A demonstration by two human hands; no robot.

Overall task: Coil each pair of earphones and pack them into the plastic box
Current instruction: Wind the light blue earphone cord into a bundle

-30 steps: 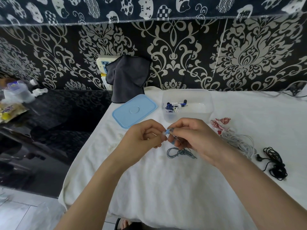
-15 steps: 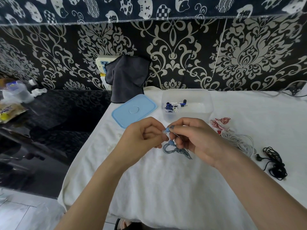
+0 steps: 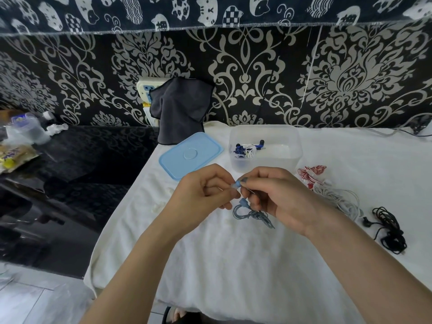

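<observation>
Light blue earphones (image 3: 251, 212) hang between my hands above the white cloth, their cable looped below. My left hand (image 3: 205, 192) pinches one earbud end at the fingertips. My right hand (image 3: 275, 195) grips the cable and the other bud beside it. The clear plastic box (image 3: 289, 146) stands open behind my hands with dark blue and white earphones (image 3: 245, 149) inside. Red-and-white earphones (image 3: 311, 173), white earphones (image 3: 339, 198) and black earphones (image 3: 390, 230) lie loose on the cloth to the right.
The box's blue lid (image 3: 190, 155) lies left of the box. A dark grey cloth (image 3: 180, 113) hangs at the wall behind it. A black table with a bottle (image 3: 25, 127) and a snack packet (image 3: 14, 155) stands to the left.
Both hands have stayed close together with the blue earphones. The hanging cable loop has shifted slightly left under the fingers and the right hand has turned a little.
</observation>
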